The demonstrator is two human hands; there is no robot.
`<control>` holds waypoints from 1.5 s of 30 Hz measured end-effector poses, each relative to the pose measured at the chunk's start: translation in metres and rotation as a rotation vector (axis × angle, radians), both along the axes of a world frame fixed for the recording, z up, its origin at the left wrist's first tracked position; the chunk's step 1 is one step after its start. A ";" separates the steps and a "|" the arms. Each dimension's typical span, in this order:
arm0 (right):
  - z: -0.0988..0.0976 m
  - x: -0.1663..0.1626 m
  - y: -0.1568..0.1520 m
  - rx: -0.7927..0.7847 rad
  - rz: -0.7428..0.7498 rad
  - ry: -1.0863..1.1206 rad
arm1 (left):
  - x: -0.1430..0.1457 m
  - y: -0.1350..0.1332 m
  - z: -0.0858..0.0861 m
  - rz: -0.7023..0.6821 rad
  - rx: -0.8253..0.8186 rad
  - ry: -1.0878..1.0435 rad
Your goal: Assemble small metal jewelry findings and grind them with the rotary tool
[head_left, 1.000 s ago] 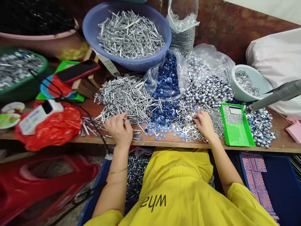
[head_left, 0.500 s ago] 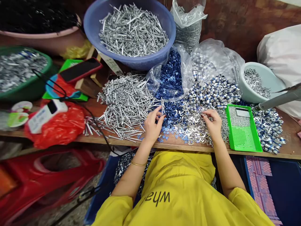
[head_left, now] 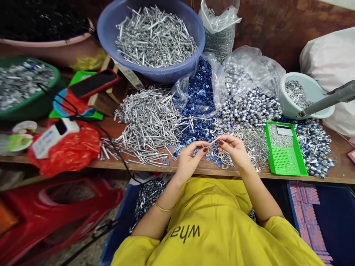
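Note:
My left hand [head_left: 191, 159] pinches one end of a thin silver metal rod [head_left: 213, 142] above the front of the table. At the rod's other end my right hand [head_left: 232, 148] has its fingertips closed; whether it also holds a small piece there is too small to tell. A heap of silver rods [head_left: 149, 125] lies to the left of my hands. Behind them spread small blue three-armed pieces [head_left: 201, 88]. Curved flat silver pieces [head_left: 226, 161] are scattered under and beside my right hand, with blue-and-silver cylinders [head_left: 249, 111] farther back.
A purple basin [head_left: 155, 72] of rods stands at the back. On the right are a green tray [head_left: 288, 166], a pale bowl [head_left: 323, 111] and a grey pole [head_left: 327, 101]. Leftward lie a red bag [head_left: 83, 142], a phone [head_left: 94, 83] and a black cable [head_left: 116, 151].
My hands have come together over the table's front, the left moving right and the right moving left. The rod now spans between their fingertips.

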State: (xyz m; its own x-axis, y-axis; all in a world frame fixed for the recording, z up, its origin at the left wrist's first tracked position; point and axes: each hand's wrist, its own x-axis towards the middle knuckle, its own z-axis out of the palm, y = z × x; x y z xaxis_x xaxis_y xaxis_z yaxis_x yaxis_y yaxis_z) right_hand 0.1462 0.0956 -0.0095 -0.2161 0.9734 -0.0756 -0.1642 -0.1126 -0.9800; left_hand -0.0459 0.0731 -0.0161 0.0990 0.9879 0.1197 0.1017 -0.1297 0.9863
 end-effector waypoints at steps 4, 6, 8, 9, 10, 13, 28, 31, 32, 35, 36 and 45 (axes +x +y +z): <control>-0.002 -0.014 -0.008 -0.002 -0.051 0.023 | 0.008 -0.012 0.002 -0.038 -0.031 -0.062; -0.001 -0.015 -0.012 0.002 -0.106 0.033 | 0.009 -0.017 0.000 -0.082 -0.063 -0.112; 0.002 -0.012 -0.016 0.007 -0.179 0.058 | 0.005 -0.019 -0.003 -0.152 -0.059 -0.091; 0.004 -0.009 -0.017 0.018 -0.230 0.073 | 0.000 -0.018 -0.004 -0.157 -0.029 -0.034; 0.006 -0.005 -0.017 0.038 -0.287 0.080 | -0.006 -0.016 -0.005 -0.124 0.016 0.047; 0.013 0.002 -0.019 0.125 -0.387 -0.002 | -0.028 -0.003 -0.001 0.165 0.203 0.336; 0.033 0.009 -0.037 0.509 -0.124 -0.461 | 0.012 -0.015 0.006 0.032 0.510 0.289; 0.038 0.014 -0.038 0.649 -0.023 -0.568 | 0.014 -0.014 0.005 -0.001 0.540 0.310; 0.038 0.015 -0.039 0.666 -0.020 -0.573 | 0.015 -0.014 0.005 -0.012 0.540 0.309; 0.035 0.020 -0.040 0.669 -0.059 -0.566 | 0.020 -0.013 0.003 -0.042 0.513 0.293; 0.034 0.022 -0.040 0.668 -0.066 -0.567 | 0.021 -0.013 0.003 -0.050 0.500 0.288; 0.034 0.035 -0.034 0.689 -0.105 -0.556 | 0.031 -0.004 0.004 -0.095 0.370 0.214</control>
State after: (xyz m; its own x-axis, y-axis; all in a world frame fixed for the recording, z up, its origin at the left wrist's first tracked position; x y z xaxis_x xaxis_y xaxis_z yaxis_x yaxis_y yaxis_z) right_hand 0.1815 0.0619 0.0241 -0.2302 0.8540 0.4665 0.3788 0.5202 -0.7654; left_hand -0.0150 0.0691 -0.0123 0.2486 0.8676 0.4306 0.2690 -0.4889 0.8298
